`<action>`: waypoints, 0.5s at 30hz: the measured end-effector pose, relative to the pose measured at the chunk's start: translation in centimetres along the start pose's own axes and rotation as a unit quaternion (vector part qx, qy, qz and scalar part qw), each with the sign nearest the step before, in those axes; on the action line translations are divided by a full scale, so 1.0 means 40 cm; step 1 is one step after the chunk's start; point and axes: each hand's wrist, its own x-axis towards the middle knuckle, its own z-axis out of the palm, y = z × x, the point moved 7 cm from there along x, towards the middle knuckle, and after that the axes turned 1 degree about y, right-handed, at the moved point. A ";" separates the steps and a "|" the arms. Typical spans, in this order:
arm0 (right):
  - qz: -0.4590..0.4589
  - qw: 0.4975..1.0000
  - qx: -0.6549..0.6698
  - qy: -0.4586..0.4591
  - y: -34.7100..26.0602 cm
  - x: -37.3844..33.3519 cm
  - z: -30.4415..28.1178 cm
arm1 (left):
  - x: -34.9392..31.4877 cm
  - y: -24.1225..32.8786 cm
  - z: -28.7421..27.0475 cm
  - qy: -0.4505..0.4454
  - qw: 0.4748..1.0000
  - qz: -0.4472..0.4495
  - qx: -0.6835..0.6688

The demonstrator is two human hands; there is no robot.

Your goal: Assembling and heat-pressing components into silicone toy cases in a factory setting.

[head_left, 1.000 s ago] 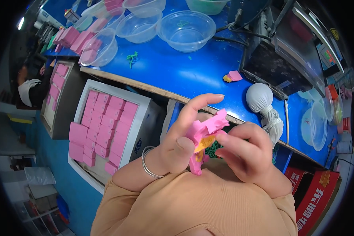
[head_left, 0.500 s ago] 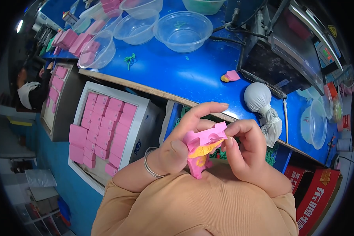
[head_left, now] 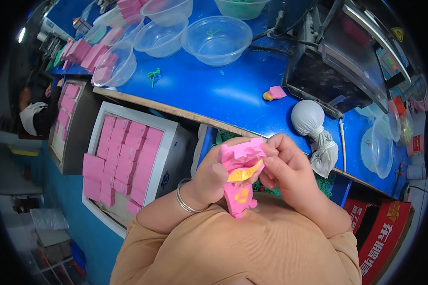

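Observation:
A pink rubber mould (head_left: pixel 242 151) is held up in front of my chest. It gapes in the middle, and a yellow casting (head_left: pixel 245 174) shows between its upper and lower parts. More yellow marks the lower flap. My left hand (head_left: pixel 211 175) grips the mould from the left, thumb in front, with the other fingers mostly hidden behind. My right hand (head_left: pixel 290 164) is closed on the mould's right edge with thumb and forefinger, beside the tip of the yellow casting. Whether those fingertips also touch the yellow is hard to see.
Clear plastic bowls (head_left: pixel 218 61) and a small pink-and-yellow piece (head_left: pixel 275 93) lie on the blue workbench (head_left: pixel 185 90). A cloth-wrapped ball (head_left: pixel 308 117) and a dark machine (head_left: pixel 328 71) stand right. A white box (head_left: pixel 155 185) of pink blocks stands left; another person (head_left: pixel 40 111) is beyond.
The mould has been spread wider, its upper part lifting away from the lower flap, so more of the yellow shows. My right hand has shifted slightly left and up with its edge.

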 end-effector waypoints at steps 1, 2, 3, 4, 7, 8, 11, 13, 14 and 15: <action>0.025 0.999 0.028 0.002 0.014 0.002 -0.006 | 0.000 -0.007 -0.008 -0.007 1.000 0.004 -0.008; 0.057 0.998 0.027 -0.009 0.028 -0.002 -0.008 | 0.000 -0.013 -0.013 -0.012 1.000 0.010 -0.017; 0.054 0.998 0.024 -0.006 0.022 -0.004 -0.011 | 0.001 -0.018 -0.016 -0.017 1.000 0.012 -0.018; 0.062 0.998 -0.018 -0.002 0.019 -0.007 -0.012 | 0.002 -0.024 -0.021 -0.014 1.000 0.009 -0.023; 0.072 0.994 -0.073 0.036 -0.013 -0.025 -0.029 | 0.006 -0.014 -0.039 -0.020 0.999 0.031 -0.022; -0.119 0.935 -0.324 0.076 -0.092 -0.033 -0.044 | 0.003 -0.012 -0.062 0.005 0.997 0.053 -0.050; -0.360 0.630 -0.645 0.242 -0.213 -0.110 -0.054 | -0.003 0.004 -0.107 0.025 0.990 0.106 -0.093; -0.292 0.544 -0.721 0.314 -0.227 -0.107 -0.090 | -0.006 0.009 -0.131 0.022 0.984 0.126 -0.121; -0.248 0.522 -0.755 0.309 -0.212 -0.098 -0.111 | -0.006 0.002 -0.139 0.025 0.977 0.132 -0.164; -0.204 0.498 -0.787 0.302 -0.200 -0.091 -0.130 | -0.009 0.003 -0.138 0.027 0.977 0.137 -0.163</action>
